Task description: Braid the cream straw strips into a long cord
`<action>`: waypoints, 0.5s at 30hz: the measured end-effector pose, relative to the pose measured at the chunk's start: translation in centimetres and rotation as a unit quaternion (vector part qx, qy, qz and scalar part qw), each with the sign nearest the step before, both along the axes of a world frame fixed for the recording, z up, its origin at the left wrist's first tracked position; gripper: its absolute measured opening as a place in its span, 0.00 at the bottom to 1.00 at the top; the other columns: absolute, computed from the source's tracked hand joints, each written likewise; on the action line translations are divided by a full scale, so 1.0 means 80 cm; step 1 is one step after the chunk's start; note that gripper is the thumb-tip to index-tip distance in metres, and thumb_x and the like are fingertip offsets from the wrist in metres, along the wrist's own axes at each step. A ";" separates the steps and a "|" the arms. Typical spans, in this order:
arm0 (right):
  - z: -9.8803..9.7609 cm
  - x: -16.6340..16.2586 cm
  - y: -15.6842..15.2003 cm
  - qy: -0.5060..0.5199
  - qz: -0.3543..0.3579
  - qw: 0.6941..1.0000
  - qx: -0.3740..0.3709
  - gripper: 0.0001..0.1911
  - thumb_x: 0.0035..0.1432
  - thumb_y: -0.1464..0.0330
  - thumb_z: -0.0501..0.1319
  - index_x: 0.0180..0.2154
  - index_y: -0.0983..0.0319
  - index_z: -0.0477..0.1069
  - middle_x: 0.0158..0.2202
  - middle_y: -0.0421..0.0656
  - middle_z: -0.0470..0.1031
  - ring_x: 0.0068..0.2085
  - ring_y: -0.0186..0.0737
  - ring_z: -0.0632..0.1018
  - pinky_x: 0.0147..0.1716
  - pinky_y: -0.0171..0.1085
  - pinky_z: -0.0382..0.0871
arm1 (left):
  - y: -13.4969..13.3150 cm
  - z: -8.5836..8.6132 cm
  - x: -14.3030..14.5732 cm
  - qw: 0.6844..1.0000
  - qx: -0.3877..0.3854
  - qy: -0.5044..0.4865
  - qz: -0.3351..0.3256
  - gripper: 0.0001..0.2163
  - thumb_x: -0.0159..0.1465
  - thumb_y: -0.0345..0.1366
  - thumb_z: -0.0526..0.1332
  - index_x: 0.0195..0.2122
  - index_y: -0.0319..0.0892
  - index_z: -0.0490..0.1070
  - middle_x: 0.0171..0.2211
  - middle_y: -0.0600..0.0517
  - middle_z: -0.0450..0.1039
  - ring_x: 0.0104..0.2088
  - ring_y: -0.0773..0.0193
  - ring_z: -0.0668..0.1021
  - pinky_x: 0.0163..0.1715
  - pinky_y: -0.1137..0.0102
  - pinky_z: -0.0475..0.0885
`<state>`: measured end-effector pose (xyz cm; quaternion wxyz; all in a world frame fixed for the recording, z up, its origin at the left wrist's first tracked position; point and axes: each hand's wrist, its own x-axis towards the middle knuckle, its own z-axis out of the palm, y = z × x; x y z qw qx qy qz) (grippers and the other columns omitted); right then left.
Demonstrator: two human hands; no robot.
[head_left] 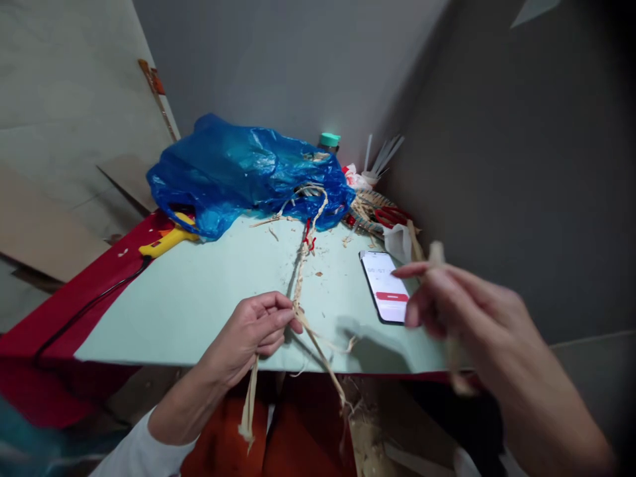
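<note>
My left hand (pixel 263 331) pinches the lower end of a braid (pixel 299 271) of pale dried plant fibre. Loose strands (pixel 322 358) hang from the braid over the table's front edge, and one strip (pixel 251 404) drops below my left palm. Higher up, a red tie (pixel 311 242) goes round the braid, whose far end curves up against the blue bag. My right hand (pixel 462 305), blurred, is raised at the right with its fingers closed on a fibre strip (pixel 454 368). That strip pokes out above and below the fingers.
A blue plastic bag (pixel 238 172) fills the table's back. Beside it lies a yellow corded tool (pixel 169 242). A lit phone (pixel 382 285) is near my right hand. Behind are red-handled scissors (pixel 390 216), a green-lidded jar (pixel 328 140) and white sticks (pixel 386 156). Grey walls stand close.
</note>
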<state>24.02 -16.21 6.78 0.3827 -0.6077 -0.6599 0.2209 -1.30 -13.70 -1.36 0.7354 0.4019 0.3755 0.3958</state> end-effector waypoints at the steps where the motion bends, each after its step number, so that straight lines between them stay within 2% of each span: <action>1: -0.003 -0.021 -0.012 0.035 0.048 0.997 -0.048 0.17 0.67 0.56 0.49 0.39 0.58 0.72 0.22 0.40 0.72 0.21 0.37 0.70 0.19 0.34 0.62 | -0.001 0.001 0.000 1.000 0.003 -0.003 0.000 0.09 0.61 0.36 0.65 0.34 0.37 0.67 0.27 0.51 0.74 0.14 0.83 0.54 0.15 0.78 0.41; 3: -0.016 -0.058 -0.031 0.068 0.121 0.985 -0.104 0.16 0.68 0.57 0.49 0.34 0.58 0.69 0.22 0.38 0.73 0.20 0.34 0.71 0.20 0.31 0.63 | -0.003 0.001 0.002 1.000 0.012 -0.002 0.004 0.08 0.61 0.36 0.64 0.34 0.37 0.67 0.29 0.50 0.74 0.14 0.83 0.54 0.14 0.78 0.41; 5: -0.030 -0.082 -0.040 0.055 0.153 0.980 -0.114 0.17 0.69 0.60 0.48 0.31 0.58 0.68 0.20 0.37 0.71 0.20 0.33 0.71 0.21 0.31 0.63 | -0.004 0.000 0.003 1.000 0.021 -0.001 0.014 0.08 0.61 0.36 0.64 0.34 0.37 0.68 0.29 0.51 0.74 0.14 0.83 0.54 0.14 0.77 0.42; 7: -0.039 -0.092 -0.041 0.008 0.143 0.988 -0.057 0.16 0.68 0.62 0.50 0.30 0.59 0.69 0.22 0.38 0.72 0.22 0.34 0.72 0.24 0.31 0.64 | -0.004 -0.002 0.005 0.999 0.026 -0.005 0.030 0.08 0.60 0.36 0.65 0.34 0.37 0.70 0.24 0.55 0.70 0.14 0.82 0.53 0.15 0.77 0.43; 11: -0.038 -0.085 -0.037 -0.093 0.073 0.987 0.108 0.09 0.65 0.66 0.54 0.37 0.56 0.73 0.33 0.43 0.78 0.34 0.41 0.77 0.33 0.36 0.68 | -0.004 -0.005 0.005 0.999 0.015 -0.002 0.049 0.08 0.57 0.36 0.68 0.34 0.35 0.75 0.17 0.61 0.56 0.15 0.81 0.52 0.16 0.77 0.44; 13: -0.035 -0.081 -0.035 -0.109 0.065 0.985 0.113 0.08 0.65 0.65 0.55 0.42 0.55 0.72 0.32 0.42 0.78 0.32 0.40 0.77 0.30 0.36 0.68 | -0.003 -0.005 0.005 0.999 0.010 0.003 0.051 0.09 0.56 0.36 0.68 0.34 0.34 0.77 0.16 0.60 0.56 0.15 0.80 0.52 0.16 0.76 0.44; 15: -0.036 -0.083 -0.034 -0.100 0.070 0.991 0.062 0.08 0.65 0.64 0.55 0.44 0.56 0.68 0.27 0.40 0.76 0.24 0.37 0.75 0.24 0.34 0.65 | -0.002 -0.005 0.005 0.999 0.007 0.006 0.048 0.10 0.55 0.36 0.69 0.34 0.34 0.78 0.17 0.59 0.58 0.15 0.80 0.52 0.16 0.75 0.44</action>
